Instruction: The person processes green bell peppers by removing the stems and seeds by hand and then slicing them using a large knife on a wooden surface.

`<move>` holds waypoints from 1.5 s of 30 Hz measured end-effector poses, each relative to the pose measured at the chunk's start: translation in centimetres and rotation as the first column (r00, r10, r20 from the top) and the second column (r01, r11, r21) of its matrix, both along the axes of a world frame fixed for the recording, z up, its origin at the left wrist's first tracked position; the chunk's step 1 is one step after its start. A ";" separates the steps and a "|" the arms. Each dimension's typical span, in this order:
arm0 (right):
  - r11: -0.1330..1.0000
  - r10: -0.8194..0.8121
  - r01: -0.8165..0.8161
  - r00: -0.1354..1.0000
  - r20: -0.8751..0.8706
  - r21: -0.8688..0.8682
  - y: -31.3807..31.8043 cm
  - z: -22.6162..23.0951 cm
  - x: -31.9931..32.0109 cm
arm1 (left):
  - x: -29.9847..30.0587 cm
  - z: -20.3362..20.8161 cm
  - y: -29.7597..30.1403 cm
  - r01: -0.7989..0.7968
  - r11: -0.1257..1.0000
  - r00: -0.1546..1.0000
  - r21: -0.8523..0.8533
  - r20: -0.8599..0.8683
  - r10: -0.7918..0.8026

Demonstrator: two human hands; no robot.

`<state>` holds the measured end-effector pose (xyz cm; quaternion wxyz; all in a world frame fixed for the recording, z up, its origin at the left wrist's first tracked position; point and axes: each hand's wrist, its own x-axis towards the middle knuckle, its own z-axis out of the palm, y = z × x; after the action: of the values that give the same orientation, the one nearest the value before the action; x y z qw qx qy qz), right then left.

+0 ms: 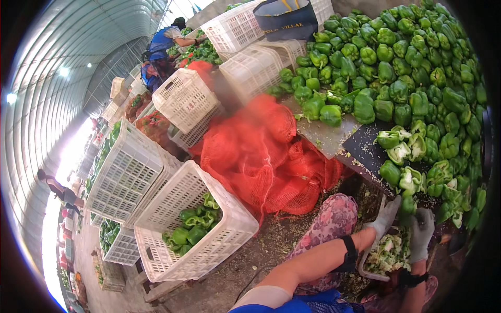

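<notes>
One green pepper: upright between two gloved hands, at the far edge of a scrap tub, lower right of the view; point (407,205).
Left hand (384,218): pale glove, fingers stretched toward the pepper's left side; I cannot tell whether they grip it.
Right hand (421,235): pale glove, fingers bent up beside the pepper's right side; how tightly they close is hidden.
Scrap tub (372,275): pale-rimmed, heaped with whitish-green pepper cores, below the hands.
Dark work surface (364,147): sprinkled with pale seeds, with cut peppers (410,180) along its right part.
Pepper pile (386,73): glossy, whole and green, spread across the upper right.
Floral-clad knee (330,216): just left of the tub.
Red net sacks (245,156): slumped in the middle.
Open white crate (211,255): slatted plastic, some green peppers (193,227) inside, left of the knee.
Floor (222,284): brownish grey, littered with scraps.
Stacked crates (122,177): more white plastic, farther left.
Dark bag (287,21): resting on crates at the top.
Room (47,83): long, arched and ribbed, lit brightly at left; a person in blue (163,40) bends over produce far back.
</notes>
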<state>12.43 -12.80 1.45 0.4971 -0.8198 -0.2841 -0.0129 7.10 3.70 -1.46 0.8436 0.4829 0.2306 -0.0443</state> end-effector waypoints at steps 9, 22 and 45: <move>0.954 0.191 -0.101 0.928 0.318 -0.281 -0.1 1.9 -3.7 | -0.7 0.4 -0.6 0.012 0.875 0.979 -0.485 0.182 0.088; 0.996 -0.019 -0.001 0.972 -0.232 -0.087 -1.1 1.1 -4.7 | -1.3 1.2 -2.2 0.038 0.990 0.960 -0.138 0.281 0.003; 0.989 0.135 -0.145 0.911 -0.389 0.004 -0.1 0.4 -5.5 | -2.8 1.3 -1.5 0.072 0.986 0.992 -0.153 0.111 -0.056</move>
<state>6.97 -12.92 1.84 0.5329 -0.7897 -0.2381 0.1890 4.27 2.18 -0.20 0.8881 0.4241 0.1656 -0.0637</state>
